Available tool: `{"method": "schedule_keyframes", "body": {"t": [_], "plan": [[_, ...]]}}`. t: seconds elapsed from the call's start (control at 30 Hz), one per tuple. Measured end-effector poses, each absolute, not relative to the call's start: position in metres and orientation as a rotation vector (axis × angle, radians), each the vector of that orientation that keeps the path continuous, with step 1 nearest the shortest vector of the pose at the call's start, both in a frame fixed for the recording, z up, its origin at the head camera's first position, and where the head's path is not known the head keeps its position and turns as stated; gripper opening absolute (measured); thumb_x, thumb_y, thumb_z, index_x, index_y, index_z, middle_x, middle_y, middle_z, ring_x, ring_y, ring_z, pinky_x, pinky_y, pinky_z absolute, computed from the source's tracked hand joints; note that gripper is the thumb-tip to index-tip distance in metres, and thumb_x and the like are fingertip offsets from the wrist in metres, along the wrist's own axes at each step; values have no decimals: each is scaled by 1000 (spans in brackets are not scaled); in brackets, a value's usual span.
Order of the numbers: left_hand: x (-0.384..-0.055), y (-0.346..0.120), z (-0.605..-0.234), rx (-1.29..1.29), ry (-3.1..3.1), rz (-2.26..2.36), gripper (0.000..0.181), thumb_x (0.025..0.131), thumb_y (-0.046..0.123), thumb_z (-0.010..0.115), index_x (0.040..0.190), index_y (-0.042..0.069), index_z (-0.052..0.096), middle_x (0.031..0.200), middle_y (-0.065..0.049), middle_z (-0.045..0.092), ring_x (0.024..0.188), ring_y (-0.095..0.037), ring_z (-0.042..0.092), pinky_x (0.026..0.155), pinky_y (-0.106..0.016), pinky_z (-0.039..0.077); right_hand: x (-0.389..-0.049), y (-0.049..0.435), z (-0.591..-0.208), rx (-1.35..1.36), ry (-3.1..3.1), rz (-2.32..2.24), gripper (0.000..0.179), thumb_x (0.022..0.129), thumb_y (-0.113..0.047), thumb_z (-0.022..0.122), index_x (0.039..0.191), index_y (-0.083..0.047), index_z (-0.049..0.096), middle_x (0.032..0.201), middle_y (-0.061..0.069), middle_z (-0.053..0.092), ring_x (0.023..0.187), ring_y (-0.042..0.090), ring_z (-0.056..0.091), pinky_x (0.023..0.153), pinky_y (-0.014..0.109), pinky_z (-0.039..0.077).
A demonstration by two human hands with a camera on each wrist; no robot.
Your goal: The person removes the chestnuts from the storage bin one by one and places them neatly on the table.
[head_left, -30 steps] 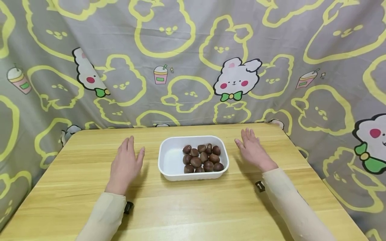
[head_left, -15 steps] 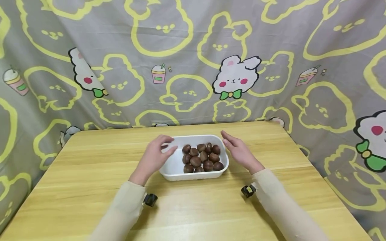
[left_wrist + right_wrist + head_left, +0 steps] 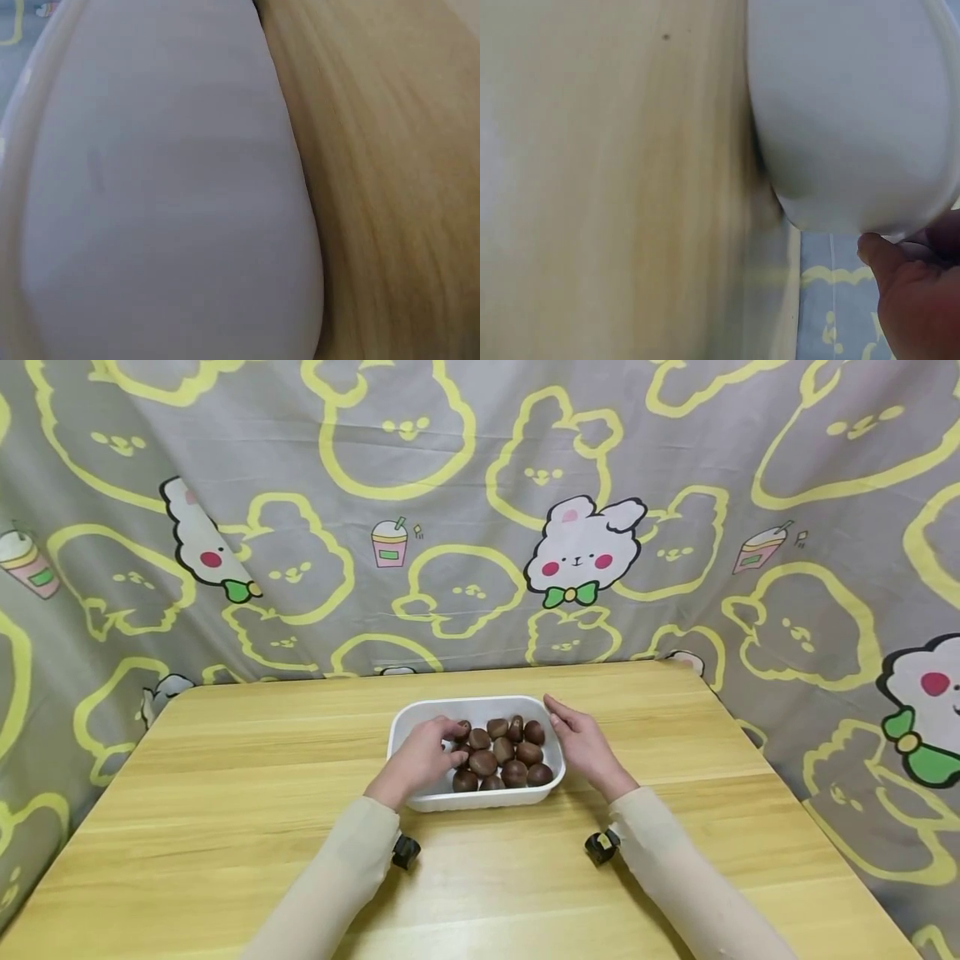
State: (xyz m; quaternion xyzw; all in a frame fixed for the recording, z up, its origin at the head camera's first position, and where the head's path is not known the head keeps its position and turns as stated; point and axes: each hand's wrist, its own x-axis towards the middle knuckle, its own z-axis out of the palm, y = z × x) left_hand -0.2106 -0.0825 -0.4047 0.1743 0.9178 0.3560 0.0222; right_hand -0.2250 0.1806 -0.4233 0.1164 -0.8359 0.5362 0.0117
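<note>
A white rectangular tray [image 3: 472,800] stands on the table, with several brown chestnuts [image 3: 514,773] in its middle and right part. My left hand [image 3: 418,762] reaches over the tray's left part, thumb and fingertips bent and apart, right at the leftmost chestnuts and partly covering them. At the tray's right end, my right hand [image 3: 588,745] holds the rim near the far corner. The right wrist view shows a fingertip [image 3: 871,246] against the tray's outer wall [image 3: 847,112]. Only the tray's outer wall [image 3: 172,187] and wood show in the left wrist view; the left hand is hidden there.
The wooden table [image 3: 480,877] has a far edge against a grey curtain [image 3: 465,510] with yellow cartoon outlines, which also hangs along both sides. Black wrist cameras [image 3: 406,852] hang beneath both sleeves, close to the table.
From the table's left side, my left hand has moved right and into the tray. My right hand has come left onto the tray's right end. The chestnuts keep their places.
</note>
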Motion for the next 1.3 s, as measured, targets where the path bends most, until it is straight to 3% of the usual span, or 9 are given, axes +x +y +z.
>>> {"method": "schedule_keyframes", "body": {"t": [0.3, 0.67, 1.3], "plan": [[-217, -83, -413, 666, 2864, 949, 25, 81, 6, 79, 103, -3, 72, 104, -12, 63, 100, -30, 62, 92, -41, 49, -225, 182, -427, 300, -2628, 1704, 40, 105, -8, 44, 144, 3, 44, 148, 17, 41, 139, 32, 34, 113, 44, 26], [-220, -79, -415, 680, 2860, 872, 25, 79, 1, 79, 103, -1, 71, 111, -14, 59, 106, -31, 58, 98, -42, 45, -225, 182, -426, 244, -2599, 1795, 40, 104, -5, 46, 143, 3, 46, 147, 17, 43, 138, 30, 35, 111, 41, 30], [-217, -82, -411, 719, 2922, 731, 26, 76, 1, 78, 100, 1, 70, 107, -13, 62, 100, -30, 60, 91, -42, 50, -226, 181, -425, 240, -2576, 1821, 40, 102, -3, 48, 142, 5, 46, 146, 20, 44, 137, 30, 37, 110, 40, 32]]}}
